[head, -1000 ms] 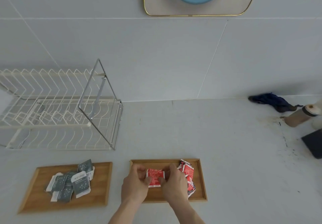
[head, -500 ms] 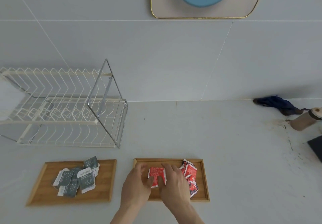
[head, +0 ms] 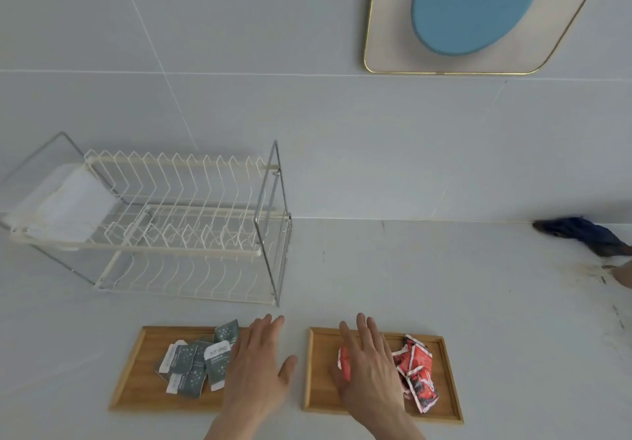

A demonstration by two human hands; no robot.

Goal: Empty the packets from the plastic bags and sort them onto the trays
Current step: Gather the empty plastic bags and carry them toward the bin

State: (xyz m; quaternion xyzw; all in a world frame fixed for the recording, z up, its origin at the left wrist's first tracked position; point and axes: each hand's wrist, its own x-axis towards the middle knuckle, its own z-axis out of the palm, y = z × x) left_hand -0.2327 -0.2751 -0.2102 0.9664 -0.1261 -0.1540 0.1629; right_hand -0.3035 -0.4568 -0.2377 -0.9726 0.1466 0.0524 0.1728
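two wooden trays [head: 318,371] on pale counter [head: 444,285], tiled wall [head: 239,97] behind.

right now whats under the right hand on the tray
A red packet shows at the left edge of the right hand, lying on the right tray. Most of it is covered by the palm, so whether more packets lie beneath cannot be seen.

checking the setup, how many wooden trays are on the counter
2. The left wooden tray holds the grey packets, partly under the left hand. The right wooden tray holds the red packets, partly under the right hand.
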